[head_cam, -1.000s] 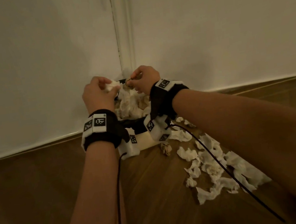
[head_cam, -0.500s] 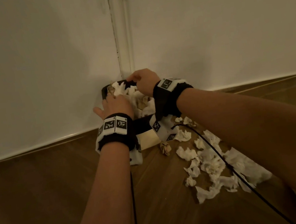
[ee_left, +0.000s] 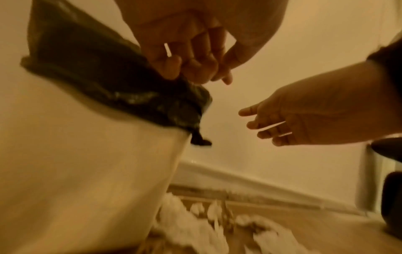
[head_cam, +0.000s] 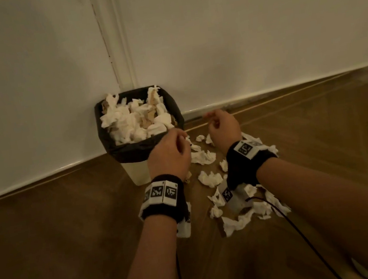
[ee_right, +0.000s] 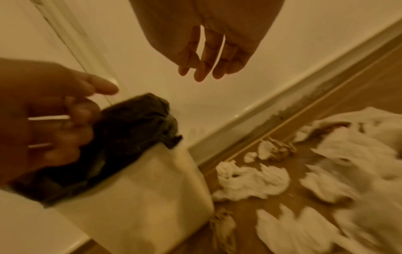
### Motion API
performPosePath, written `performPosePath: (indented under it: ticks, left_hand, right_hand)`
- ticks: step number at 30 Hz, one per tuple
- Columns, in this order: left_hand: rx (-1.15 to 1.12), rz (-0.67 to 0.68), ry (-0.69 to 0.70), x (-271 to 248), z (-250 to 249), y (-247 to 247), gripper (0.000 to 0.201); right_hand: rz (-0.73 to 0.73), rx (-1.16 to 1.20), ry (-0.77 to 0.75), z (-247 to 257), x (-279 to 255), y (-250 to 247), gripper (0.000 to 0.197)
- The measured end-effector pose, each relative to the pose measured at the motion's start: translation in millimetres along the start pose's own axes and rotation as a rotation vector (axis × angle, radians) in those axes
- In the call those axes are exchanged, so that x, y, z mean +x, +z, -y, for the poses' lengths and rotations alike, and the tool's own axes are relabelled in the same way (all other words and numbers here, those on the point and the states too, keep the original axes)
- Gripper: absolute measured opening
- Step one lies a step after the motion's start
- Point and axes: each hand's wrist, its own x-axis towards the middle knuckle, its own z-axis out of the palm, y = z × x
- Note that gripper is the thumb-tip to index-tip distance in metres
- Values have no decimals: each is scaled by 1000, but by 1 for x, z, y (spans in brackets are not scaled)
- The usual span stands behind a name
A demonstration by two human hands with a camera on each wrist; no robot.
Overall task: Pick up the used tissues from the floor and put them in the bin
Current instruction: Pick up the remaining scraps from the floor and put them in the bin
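Observation:
A white bin with a black liner [head_cam: 132, 153] stands against the wall, heaped to its rim with crumpled tissues [head_cam: 132, 120]. More used tissues [head_cam: 203, 158] lie scattered on the wooden floor to its right, and they also show in the right wrist view [ee_right: 250, 182]. My left hand [head_cam: 172, 150] hovers by the bin's front right corner with its fingers loosely curled and empty [ee_left: 195, 65]. A little further right, my right hand [head_cam: 220, 126] hangs above the floor tissues, fingers relaxed and holding nothing [ee_right: 206, 56].
A white wall and skirting board [head_cam: 267, 93] run behind the bin. A vertical trim strip [head_cam: 116, 42] rises above it. Wrist camera cables [head_cam: 294, 230] trail across the floor tissues. Bare wooden floor [head_cam: 60, 229] lies to the left.
Both hands have left the top of the bin and dropped to its right, over the floor tissues. The tissue they were pinching is gone from them.

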Motion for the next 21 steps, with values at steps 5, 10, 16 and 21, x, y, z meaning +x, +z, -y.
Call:
performPosePath:
  ticks: [5,10,16,21]
  left_hand:
    - [136,318,-66,-17,25,49,23]
    - [271,574,-150,-18,53,86,40]
    - [394,709,-137,-17,69,109,62]
    - [485,811,-149,-19,72,116,59]
  right_hand:
    - [182,-97,101,-54,-18,9,28]
    - [565,-378,71,-84,-32,25,45]
    - [1025,-783,-112,-101,-41,46,74]
    - [1141,-963,-264,-107,-42,53,91]
